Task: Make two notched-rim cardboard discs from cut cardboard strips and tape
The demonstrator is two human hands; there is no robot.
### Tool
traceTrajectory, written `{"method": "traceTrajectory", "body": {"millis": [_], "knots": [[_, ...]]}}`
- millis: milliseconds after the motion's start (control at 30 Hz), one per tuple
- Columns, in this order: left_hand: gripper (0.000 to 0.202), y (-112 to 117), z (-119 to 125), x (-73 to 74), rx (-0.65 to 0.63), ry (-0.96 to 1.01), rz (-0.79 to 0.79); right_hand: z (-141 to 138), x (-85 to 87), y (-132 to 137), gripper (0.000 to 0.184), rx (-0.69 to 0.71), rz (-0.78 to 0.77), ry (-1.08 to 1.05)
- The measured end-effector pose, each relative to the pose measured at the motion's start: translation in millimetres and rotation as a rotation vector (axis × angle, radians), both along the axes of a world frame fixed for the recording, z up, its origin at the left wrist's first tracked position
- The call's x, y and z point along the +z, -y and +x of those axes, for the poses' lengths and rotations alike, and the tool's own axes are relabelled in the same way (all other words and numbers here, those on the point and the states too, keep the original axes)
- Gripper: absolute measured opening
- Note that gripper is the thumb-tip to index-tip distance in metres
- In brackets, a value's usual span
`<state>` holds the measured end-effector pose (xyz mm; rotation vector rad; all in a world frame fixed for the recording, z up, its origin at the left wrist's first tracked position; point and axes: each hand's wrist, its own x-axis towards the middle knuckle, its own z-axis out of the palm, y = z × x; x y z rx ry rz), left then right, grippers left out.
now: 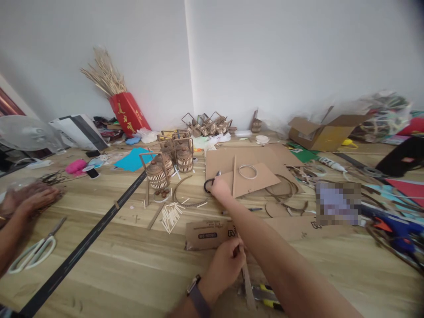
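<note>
Wall [265, 57] fills the upper part of the view, cut off at the top. Below it spreads the wooden table [132, 269], its near edge out of frame. Flat cardboard [228, 157] lies towards the middle, partly covered by a smaller sheet and the right forearm. A fan [29, 132] is cut off at the left edge, while a red bag [127, 112] of dry stalks leans near the wall. An open carton [326, 132] stands at the right, its contents hard to make out. At far left, another person's hands [36, 198] are partly out of frame, and what they hold is unclear.

The left hand [227, 263], wearing a watch, has its fingers pinched together on a thin brown strip [247, 282], which slants down across a yellow-and-black tool [270, 296]; the forearm hides part of that tool. The right hand [221, 189] reaches over the cardboard and meets a black loop-shaped handle [207, 185]; its fingers are blurred, so I cannot tell whether they close on it. Small lidded baskets [157, 174] overlap one another left of that hand, and short pale sticks [170, 216] lie heaped in front.
</note>
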<state>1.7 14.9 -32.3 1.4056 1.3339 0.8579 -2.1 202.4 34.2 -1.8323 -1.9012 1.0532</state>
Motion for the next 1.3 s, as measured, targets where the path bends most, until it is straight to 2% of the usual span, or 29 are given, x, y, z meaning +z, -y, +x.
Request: {"method": "traceTrajectory", "body": {"millis": [167, 267, 367, 533, 667, 767, 900, 1100, 1200, 1300], "knots": [[0.039, 3.7, -3.0, -3.3, 0.027, 0.019, 0.003, 12.9, 9.7, 12.3, 0.036, 0.004, -0.11, -0.362], [0.037, 3.8, -6.1, -4.4, 0.032, 0.014, 0.005, 30.3, 14.7, 39.4, 0.036, 0.025, -0.146, -0.595], [0.033, 2.0, -11.3, -4.0, 0.046, 0.0, 0.014, 63.3, 15.6, 77.3, 0.035, 0.065, -0.188, -0.803], [0.032, -0.8, -22.7, 0.0, 0.142, -0.019, 0.026, 132.3, 4.2, 136.8, 0.065, 0.061, -0.237, -1.06], [0.031, -1.1, -26.2, 7.1, 0.248, 0.065, -0.003, 168.7, -13.9, 169.7, 0.075, 0.006, -0.257, -1.202], [0.033, 1.0, -22.1, 12.4, 0.249, 0.207, -0.058, 181.0, -24.0, 187.0, 0.074, -0.053, -0.175, -1.207], [0.04, 6.8, -13.8, 15.3, 0.237, 0.445, -0.157, 183.1, -26.9, 200.4, 0.053, -0.112, -0.064, -1.039], [0.053, 12.9, -9.0, 17.9, 0.208, 0.632, -0.172, 170.2, -25.2, 210.8, 0.06, -0.07, -0.203, -0.771], [0.06, 14.8, -6.1, 21.8, 0.172, 0.638, -0.162, 161.8, -27.4, 215.0, 0.058, -0.045, -0.245, -0.752], [0.082, 16.6, -1.8, 25.6, 0.193, 0.643, -0.137, 156.2, -30.7, 217.4, 0.054, -0.098, -0.248, -0.786]]}}
